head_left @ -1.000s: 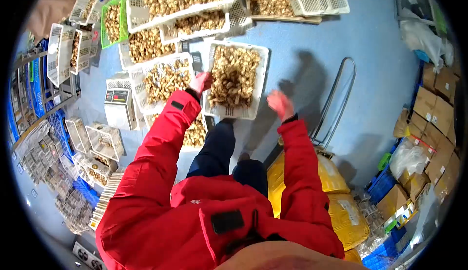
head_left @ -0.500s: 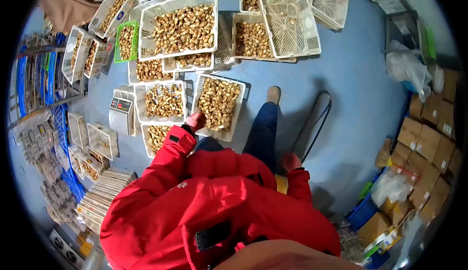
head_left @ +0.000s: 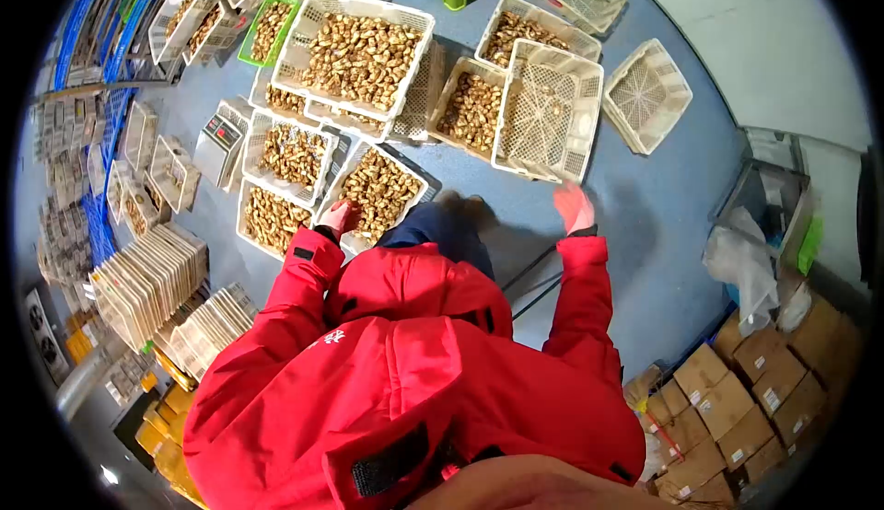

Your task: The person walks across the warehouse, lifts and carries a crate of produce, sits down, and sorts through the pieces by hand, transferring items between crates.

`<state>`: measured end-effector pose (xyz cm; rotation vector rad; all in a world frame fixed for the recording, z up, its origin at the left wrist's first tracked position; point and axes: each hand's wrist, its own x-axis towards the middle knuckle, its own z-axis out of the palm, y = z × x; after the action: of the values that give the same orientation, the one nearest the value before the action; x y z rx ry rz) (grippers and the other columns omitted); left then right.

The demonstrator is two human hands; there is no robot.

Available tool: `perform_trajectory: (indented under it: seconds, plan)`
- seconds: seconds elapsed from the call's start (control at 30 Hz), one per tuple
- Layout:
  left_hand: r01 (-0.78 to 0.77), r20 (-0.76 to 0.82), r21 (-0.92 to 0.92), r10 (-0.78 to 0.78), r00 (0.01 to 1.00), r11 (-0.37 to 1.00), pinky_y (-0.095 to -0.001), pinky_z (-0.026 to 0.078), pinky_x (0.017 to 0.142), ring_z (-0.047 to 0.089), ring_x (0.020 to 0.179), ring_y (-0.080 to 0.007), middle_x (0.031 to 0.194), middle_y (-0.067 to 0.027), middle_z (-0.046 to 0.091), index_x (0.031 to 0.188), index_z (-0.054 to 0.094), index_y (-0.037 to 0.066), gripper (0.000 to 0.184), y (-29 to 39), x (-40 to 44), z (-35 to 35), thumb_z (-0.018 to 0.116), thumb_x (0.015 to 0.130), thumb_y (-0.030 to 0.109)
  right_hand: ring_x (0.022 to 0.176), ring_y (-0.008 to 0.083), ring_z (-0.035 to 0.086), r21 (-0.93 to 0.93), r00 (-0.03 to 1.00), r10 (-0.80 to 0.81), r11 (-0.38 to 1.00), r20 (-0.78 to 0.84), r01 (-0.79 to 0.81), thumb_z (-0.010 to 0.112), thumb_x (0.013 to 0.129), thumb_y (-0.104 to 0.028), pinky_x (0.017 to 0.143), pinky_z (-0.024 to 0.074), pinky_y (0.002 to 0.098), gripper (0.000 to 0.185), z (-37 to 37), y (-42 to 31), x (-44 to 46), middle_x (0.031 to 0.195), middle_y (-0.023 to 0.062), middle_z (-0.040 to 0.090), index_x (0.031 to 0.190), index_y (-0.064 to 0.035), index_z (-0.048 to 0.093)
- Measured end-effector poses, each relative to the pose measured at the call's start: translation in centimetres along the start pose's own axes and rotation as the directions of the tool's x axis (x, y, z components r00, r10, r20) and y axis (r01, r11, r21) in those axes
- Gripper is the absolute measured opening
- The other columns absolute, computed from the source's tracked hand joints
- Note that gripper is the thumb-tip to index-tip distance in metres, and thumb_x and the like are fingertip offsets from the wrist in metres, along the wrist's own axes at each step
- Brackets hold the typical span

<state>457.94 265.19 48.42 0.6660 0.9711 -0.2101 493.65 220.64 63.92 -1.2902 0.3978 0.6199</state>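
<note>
My left hand (head_left: 339, 218), fingers curled, is over the left rim of a white mesh basket (head_left: 422, 199) of brown mushrooms (head_left: 376, 188). Whether it touches the rim, and what it holds, is hidden. My right hand (head_left: 573, 206) is stretched forward with blurred, extended fingers, by the near edge of a white basket (head_left: 592, 128) with only a few pieces in it. Contact with that edge cannot be made out. This basket partly covers another mushroom basket (head_left: 440, 133). Beside my right sleeve a thin black rod (head_left: 529, 266) shows in part.
Stacked mushroom baskets (head_left: 293, 68) stand ahead, with a scale (head_left: 221, 142) to the left. Another white basket (head_left: 686, 96) sits at right, near the wall. Cardboard boxes (head_left: 727, 409) fill the lower right; piled crates (head_left: 152, 280) stand lower left.
My view has turned. My right hand has moved forward from beside the black rod to the near edge of the nearly bare basket. My left hand stays over the mushroom basket's left side.
</note>
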Motion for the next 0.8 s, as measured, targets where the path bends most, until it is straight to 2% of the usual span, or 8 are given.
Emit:
perform_trajectory:
  seconds: [0.03,0.2,0.33,0.43,0.5,0.63,0.7,0.8]
  plan:
    - [-0.001,-0.116,0.015,0.002,0.993,1.000,-0.0294,0.044,0.052,0.054,0.061,-0.0151,0.077,0.0007,0.058,0.098,0.056,0.014,0.021,1.2,-2.3,2.2,0.055,0.089,0.033,0.101,0.0288,0.057,0.317,0.672,-0.049,0.906,0.739,-0.281,0.044,0.094,-0.029,0.089,0.0450,0.0359,0.042,-1.2,-0.6,6.4,0.112,0.0191,0.057,0.125,0.0000,0.047]
    - [0.413,0.493,-0.625,-0.075,0.867,0.663,-0.0375,0.031,0.047,0.039,0.054,-0.0212,0.066,-0.0024,0.042,0.077,0.045,0.013,0.019,-1.9,4.3,-2.0,0.046,0.085,0.030,0.105,0.0268,0.056,-0.330,0.973,0.107,0.943,0.204,-0.035,0.041,0.095,-0.021,0.091,0.0446,0.0340,0.040,14.4,-12.7,6.4,0.116,0.0201,0.055,0.126,0.0036,0.042]
    - [-0.032,-0.239,-0.275,-0.037,0.970,0.961,-0.0334,0.043,0.050,0.056,0.064,-0.0228,0.076,-0.0044,0.052,0.088,0.051,0.012,0.021,5.1,-0.2,1.0,0.055,0.085,0.032,0.106,0.0263,0.055,-0.335,0.905,0.021,0.932,0.426,0.136,0.046,0.093,-0.021,0.091,0.0448,0.0336,0.045,17.0,-18.8,9.4,0.121,0.0201,0.052,0.130,0.0042,0.037]
    - [-0.163,-0.295,-0.316,0.066,0.953,0.935,-0.0319,0.047,0.052,0.059,0.065,-0.0241,0.070,-0.0039,0.053,0.085,0.052,0.012,0.020,5.8,2.5,0.0,0.055,0.086,0.031,0.107,0.0245,0.056,-0.799,0.733,-0.320,-0.203,0.601,0.566,0.046,0.094,-0.020,0.091,0.0448,0.0300,0.042,24.1,-23.2,5.2,0.119,0.0174,0.055,0.128,0.0034,0.042]
    - [-0.160,-0.193,-0.318,0.102,0.976,0.934,-0.0340,0.043,0.049,0.057,0.062,-0.0219,0.064,-0.0003,0.050,0.076,0.051,0.014,0.022,7.0,4.9,-0.1,0.054,0.086,0.033,0.105,0.0232,0.056,-0.594,0.776,-0.456,0.503,0.435,0.628,0.043,0.095,-0.015,0.092,0.0439,0.0301,0.034,20.8,-24.0,13.5,0.113,0.0165,0.059,0.123,0.0052,0.048]
    - [-0.331,-0.267,-0.065,0.303,0.915,0.941,-0.0373,0.038,0.050,0.048,0.055,-0.0202,0.065,0.0011,0.049,0.075,0.048,0.017,0.022,3.3,8.7,-3.0,0.055,0.086,0.035,0.115,0.0248,0.051,-0.188,0.856,-0.312,0.890,0.412,0.415,0.044,0.094,-0.011,0.099,0.0406,0.0322,0.039,25.0,-28.1,17.0,0.124,0.0217,0.051,0.130,0.0046,0.039]
    - [-0.178,-0.072,-0.555,0.166,0.983,0.813,-0.0405,0.043,0.058,0.052,0.063,-0.0239,0.074,0.0001,0.053,0.086,0.053,0.015,0.023,3.1,8.8,-2.3,0.059,0.084,0.038,0.115,0.0269,0.051,-0.332,0.881,-0.278,0.849,0.382,0.412,0.043,0.095,-0.018,0.099,0.0416,0.0327,0.041,28.5,-28.6,19.4,0.122,0.0232,0.051,0.129,0.0044,0.040]
    - [-0.256,-0.508,-0.545,-0.072,0.858,0.799,-0.0420,0.046,0.068,0.051,0.083,-0.0229,0.110,0.0000,0.055,0.123,0.048,0.020,0.050,6.9,6.7,4.5,0.062,0.081,0.043,0.114,0.0287,0.052,-0.348,0.924,-0.093,0.909,0.371,0.231,0.044,0.095,-0.024,0.096,0.0447,0.0326,0.043,34.3,-29.5,22.1,0.124,0.0228,0.050,0.129,0.0033,0.042]
